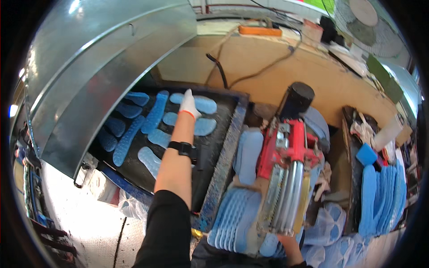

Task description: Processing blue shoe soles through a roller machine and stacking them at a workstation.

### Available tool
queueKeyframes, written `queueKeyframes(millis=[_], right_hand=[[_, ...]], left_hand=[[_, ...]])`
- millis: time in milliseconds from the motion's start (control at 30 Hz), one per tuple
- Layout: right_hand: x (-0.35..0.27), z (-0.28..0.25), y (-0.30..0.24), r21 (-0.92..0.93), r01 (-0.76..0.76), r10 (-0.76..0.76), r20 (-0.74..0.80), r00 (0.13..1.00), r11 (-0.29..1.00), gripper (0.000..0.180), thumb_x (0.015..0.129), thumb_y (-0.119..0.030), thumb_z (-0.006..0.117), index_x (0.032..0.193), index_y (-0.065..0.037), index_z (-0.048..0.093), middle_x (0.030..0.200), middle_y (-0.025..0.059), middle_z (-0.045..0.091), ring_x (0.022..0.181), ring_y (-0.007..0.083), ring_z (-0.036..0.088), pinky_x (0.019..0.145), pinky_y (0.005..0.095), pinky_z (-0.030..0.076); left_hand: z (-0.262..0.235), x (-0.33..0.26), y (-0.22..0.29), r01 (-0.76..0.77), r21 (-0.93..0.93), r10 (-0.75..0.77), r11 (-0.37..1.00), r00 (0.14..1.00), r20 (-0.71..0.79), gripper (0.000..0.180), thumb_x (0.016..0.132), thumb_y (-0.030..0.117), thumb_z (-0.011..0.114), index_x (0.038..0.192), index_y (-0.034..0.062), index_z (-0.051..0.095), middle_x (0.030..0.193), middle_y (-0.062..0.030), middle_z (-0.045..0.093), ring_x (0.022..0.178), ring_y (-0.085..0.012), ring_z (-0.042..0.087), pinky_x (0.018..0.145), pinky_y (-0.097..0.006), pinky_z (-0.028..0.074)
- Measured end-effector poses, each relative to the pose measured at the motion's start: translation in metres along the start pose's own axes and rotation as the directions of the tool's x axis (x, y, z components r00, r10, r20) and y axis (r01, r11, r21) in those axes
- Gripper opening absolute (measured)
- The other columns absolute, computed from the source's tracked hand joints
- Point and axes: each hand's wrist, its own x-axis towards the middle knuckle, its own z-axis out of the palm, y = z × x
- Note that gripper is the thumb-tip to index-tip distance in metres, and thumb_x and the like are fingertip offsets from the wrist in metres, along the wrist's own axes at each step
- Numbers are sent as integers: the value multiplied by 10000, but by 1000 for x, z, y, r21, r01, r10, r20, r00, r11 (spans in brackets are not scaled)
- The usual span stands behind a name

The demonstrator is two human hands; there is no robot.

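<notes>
The left hand (189, 106), in a white covering with an orange band at the wrist, reaches over a dark bed (222, 134) toward its far edge. It rests on or just above a blue insole (206, 105) whose ends show on both sides of it; whether the fingers grip it or lie flat, I cannot tell. A black strap (180, 148) circles the forearm.

More blue insoles (154, 114) lie scattered on the bed, mostly toward its left edge, several partly in the shade of a grey sheet-metal hood (111, 76) that covers that side. The bed's right edge is a blue rail (220, 172) with worn, speckled paint. Beyond the far edge stands a tan panel (263, 60), topped by a cluttered ledge with an orange power strip (260, 31), cables and, at the right, a fan (364, 27).

Right of the rail sits a red machine (292, 143) with metal rollers (286, 194). The right hand (287, 240) is at their near end, mostly hidden, so its state cannot be told. A row of blue insoles (237, 219) stands by the bed's near right corner, and a paler stack (248, 156) lies between rail and machine. Farther right are more upright insoles (385, 198), a white roll (388, 131) and clear plastic bags (328, 223). Pale floor (96, 214) shows at the lower left.
</notes>
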Motion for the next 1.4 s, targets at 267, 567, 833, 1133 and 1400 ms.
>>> queueKeyframes(millis=[267,567,833,1133,1400], right_hand=[[65,2,-71,369,-53,30,69,997,928,297,720,-154,687,1013,-112,663,1120,156,612,1027,366,580,915,479,433],[45,-58,-47,306,-421,505,-292,812,854,707,804,-315,722,1337,33,415,1267,274,514,1194,432,466,992,490,383],[34,-36,-54,232,-739,748,62,661,633,995,728,-659,653,1446,-46,339,1234,269,520,1091,427,535,920,518,446],[60,-57,-107,101,-548,552,-15,834,830,991,679,-486,785,1479,-153,305,1192,220,502,988,378,567,690,448,543],[64,-60,-95,141,-544,534,102,839,827,919,688,-372,768,1463,-203,304,1208,222,470,930,405,595,667,455,551]], left_hand=[[-92,-195,61,-46,-493,86,869,995,59,413,935,246,546,1272,8,533,1206,-118,590,1099,-196,560,933,-331,444],[41,-366,19,-386,297,419,873,907,-52,607,766,115,716,1292,-42,457,1227,-285,517,1158,-429,503,982,-447,412],[56,-351,31,-318,299,199,900,908,369,641,691,470,779,1081,10,562,965,-138,685,902,-322,679,782,-407,545],[58,-331,21,-350,718,-9,602,896,445,582,829,559,524,1317,243,565,1265,-108,614,1137,-336,591,946,-429,460],[52,-333,22,-456,591,103,665,840,533,535,806,471,541,1285,237,588,1191,-115,653,1097,-325,619,921,-441,477]])
